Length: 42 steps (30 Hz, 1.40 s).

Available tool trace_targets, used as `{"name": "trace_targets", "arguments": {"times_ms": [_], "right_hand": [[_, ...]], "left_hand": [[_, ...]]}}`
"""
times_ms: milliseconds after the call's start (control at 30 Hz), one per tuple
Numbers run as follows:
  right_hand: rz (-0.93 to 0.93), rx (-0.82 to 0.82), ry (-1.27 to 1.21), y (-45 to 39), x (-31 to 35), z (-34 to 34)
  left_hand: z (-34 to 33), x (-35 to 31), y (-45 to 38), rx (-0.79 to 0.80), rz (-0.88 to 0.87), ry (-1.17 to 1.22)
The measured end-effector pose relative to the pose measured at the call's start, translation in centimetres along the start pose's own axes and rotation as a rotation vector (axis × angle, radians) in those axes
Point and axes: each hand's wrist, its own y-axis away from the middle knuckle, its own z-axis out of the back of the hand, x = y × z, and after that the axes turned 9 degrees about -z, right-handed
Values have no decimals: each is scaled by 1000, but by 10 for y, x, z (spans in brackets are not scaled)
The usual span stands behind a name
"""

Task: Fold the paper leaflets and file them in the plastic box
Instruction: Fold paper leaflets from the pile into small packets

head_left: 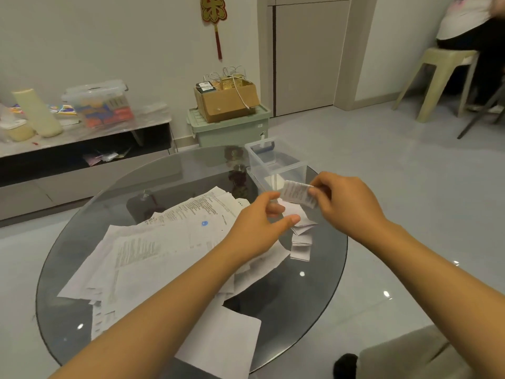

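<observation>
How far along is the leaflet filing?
Early to midway, I'd judge. Done: a few folded leaflets lie beside the plastic box. In hand: the right hand pinches a small folded leaflet; the left hand hovers nearby. Left: a spread of unfolded sheets on the glass table.

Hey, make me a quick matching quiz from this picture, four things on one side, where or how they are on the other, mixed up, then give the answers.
Things
1. folded leaflet
2. clear plastic box
3. unfolded leaflets
4. cardboard box

Places or states
A. spread in a loose pile on the glass table
B. on top of the green bin by the wall
C. pinched in the right hand
D. open, at the table's far edge

Pairs: 1-C, 2-D, 3-A, 4-B
</observation>
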Motion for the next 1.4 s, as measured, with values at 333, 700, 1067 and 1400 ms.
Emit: {"name": "trace_targets", "arguments": {"times_ms": [333, 700, 1067, 1400], "right_hand": [[-114, 44, -36, -9, -19, -8], [-152, 28, -134, -9, -20, -21], [-101, 211, -67, -9, -23, -56], [-11, 351, 190, -19, -23, -50]], "left_hand": [[-18, 6, -30, 225, -77, -231], [-15, 25, -55, -27, 61, -105], [-26, 38, -57, -13, 59, -211], [-15, 35, -53, 56, -224, -582]]}}
